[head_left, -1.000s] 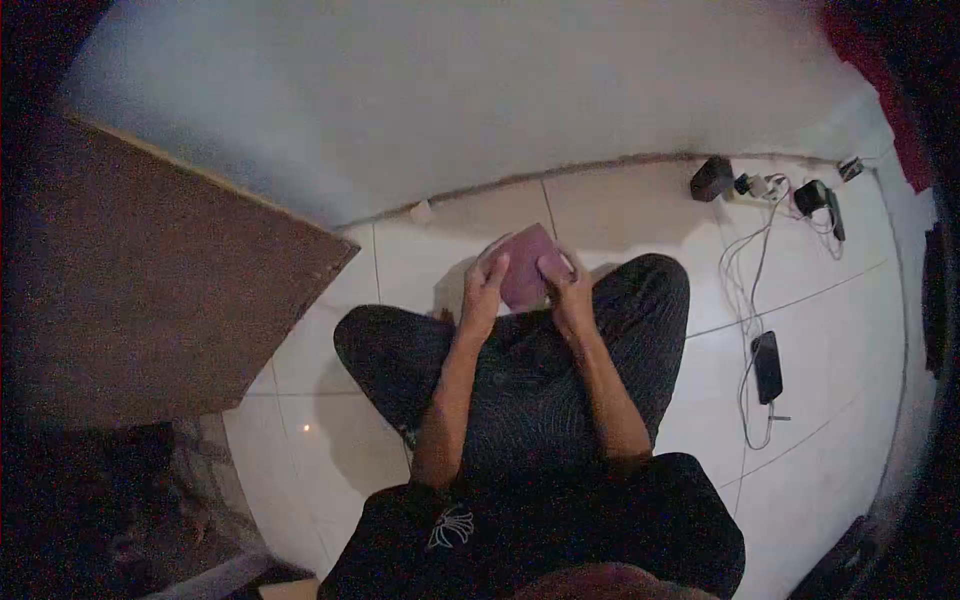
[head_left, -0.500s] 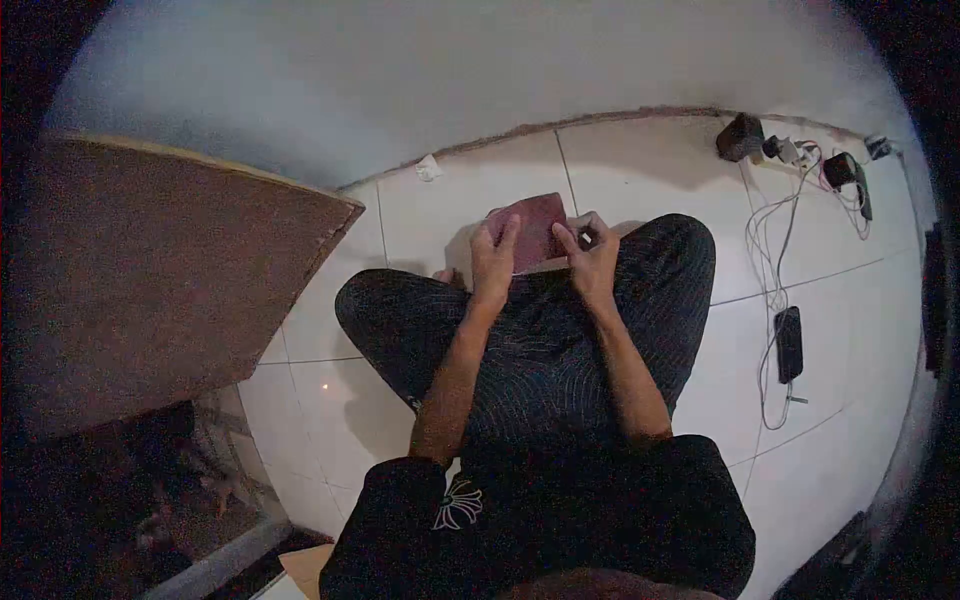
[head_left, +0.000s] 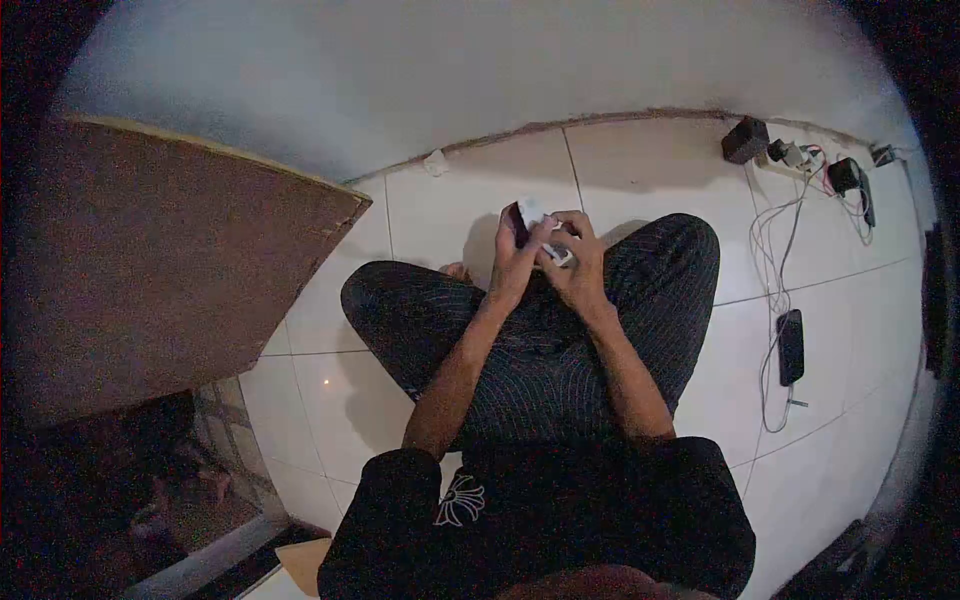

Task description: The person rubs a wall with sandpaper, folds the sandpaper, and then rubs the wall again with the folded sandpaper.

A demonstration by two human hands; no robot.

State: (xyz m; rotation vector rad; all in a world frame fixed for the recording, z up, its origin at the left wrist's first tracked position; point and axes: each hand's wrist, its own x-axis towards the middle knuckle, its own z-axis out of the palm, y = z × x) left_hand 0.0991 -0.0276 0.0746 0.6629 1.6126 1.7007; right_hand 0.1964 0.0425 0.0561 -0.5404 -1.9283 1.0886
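Over my crossed legs, both hands are together in front of me. My left hand is closed around a flat dark red and white piece, which looks like a booklet or folded sheet. Its white face shows at the top, with a dark red strip along the left side. Against its right part are the bent fingers of my right hand, and a small white part shows between them. The fingers hide the lower portion, and I cannot make out its exact kind.
A brown board stands at the left. To the right, a black phone lies on the tiles beside white cables. A power strip with plugs and a dark box sit by the wall. A white scrap lies near the wall.
The dark red face was spread flat between my hands; now the piece is turned or folded so white shows. My hands have come closer together, the right one moving left.
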